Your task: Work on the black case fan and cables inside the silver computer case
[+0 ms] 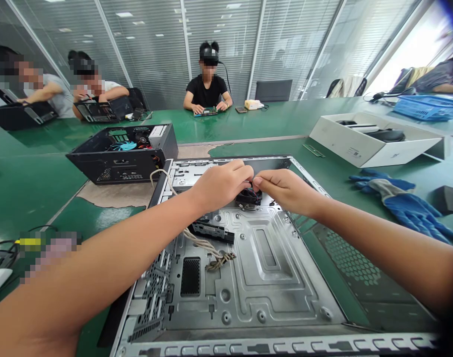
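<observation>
An open, stripped metal computer case (271, 277) lies flat on the green table in front of me. Both my hands meet over its far end. My left hand (221, 184) and my right hand (286, 190) are closed in pinches on a small black fan (248, 197) with dark wires, held just above the case floor. A beige twisted cable (204, 245) runs from the case's far left corner down to a knot near the middle. A small black part (213, 230) lies on the case floor under my left wrist.
A second black computer case (124, 151) with a blue fan stands at the left. A white box (375, 139), blue gloves (405, 201), a small dark block (445, 199) and a blue basket (429, 106) sit at the right. Three other people work at the far side.
</observation>
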### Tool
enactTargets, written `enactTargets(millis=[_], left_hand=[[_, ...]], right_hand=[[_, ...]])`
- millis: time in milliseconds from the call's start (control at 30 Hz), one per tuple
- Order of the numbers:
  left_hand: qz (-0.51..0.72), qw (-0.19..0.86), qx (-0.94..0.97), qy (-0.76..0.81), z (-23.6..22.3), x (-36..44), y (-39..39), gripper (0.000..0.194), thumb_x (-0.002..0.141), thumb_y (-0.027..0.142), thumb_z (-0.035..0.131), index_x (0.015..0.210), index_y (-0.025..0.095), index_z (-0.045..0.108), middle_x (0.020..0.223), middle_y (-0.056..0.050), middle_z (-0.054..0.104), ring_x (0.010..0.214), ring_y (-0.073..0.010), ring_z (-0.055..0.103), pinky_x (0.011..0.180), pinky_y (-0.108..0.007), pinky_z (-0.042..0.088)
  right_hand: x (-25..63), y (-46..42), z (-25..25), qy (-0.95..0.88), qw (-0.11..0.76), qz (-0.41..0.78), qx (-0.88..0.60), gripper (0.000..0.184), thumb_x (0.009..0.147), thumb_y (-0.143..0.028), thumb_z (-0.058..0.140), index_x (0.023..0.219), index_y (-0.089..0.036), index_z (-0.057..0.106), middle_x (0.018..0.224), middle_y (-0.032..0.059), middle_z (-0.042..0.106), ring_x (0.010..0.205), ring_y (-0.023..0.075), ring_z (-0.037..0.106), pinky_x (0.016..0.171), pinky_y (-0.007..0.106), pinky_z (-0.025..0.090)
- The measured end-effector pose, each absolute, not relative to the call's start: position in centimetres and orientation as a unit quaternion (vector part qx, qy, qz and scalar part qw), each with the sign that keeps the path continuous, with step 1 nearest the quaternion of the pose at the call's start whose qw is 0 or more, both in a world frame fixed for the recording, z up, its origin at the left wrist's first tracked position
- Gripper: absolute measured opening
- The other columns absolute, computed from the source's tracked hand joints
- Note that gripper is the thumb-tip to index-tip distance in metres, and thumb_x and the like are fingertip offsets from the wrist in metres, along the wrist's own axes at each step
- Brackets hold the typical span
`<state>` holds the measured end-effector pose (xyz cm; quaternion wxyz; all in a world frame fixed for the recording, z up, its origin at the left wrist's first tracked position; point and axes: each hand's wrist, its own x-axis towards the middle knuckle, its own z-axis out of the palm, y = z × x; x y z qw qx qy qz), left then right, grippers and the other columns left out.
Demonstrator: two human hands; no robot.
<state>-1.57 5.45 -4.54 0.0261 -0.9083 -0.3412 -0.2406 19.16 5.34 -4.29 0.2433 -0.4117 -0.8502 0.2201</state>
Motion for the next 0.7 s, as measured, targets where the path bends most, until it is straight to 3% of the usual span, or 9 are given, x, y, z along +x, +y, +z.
enactTargets(millis=[400,700], left_hand=[[-0.213,0.058,-0.91,-0.352,-4.62,-1.54,5.51,0.025,0.099,0.022,0.039,0.093,0.02,0.063,0.088,-0.003,0.064,0.073,-0.0145,0.057,0.061,-0.028,0.039],[-0.199,0.06,-0.907,-0.366,-4.44,-1.34,5.06,0.022,0.099,0.022,0.039,0.097,0.018,0.061,0.092,-0.005,0.063,0.075,-0.0155,0.058,0.062,-0.029,0.04]], right_hand=[[19.01,5.27,-4.35,-0.848,0.253,0.224,-0.409,0.039,0.093,-0.045,0.04,0.073,-0.019,0.059,0.058,-0.0026,0.046,0.055,0.0122,0.039,0.056,0.027,0.032],[19.21,5.29,-4.16,-0.853,0.241,0.219,-0.409,0.039,0.095,-0.045,0.036,0.072,-0.02,0.056,0.058,-0.0021,0.047,0.058,0.0133,0.042,0.059,0.028,0.034]])
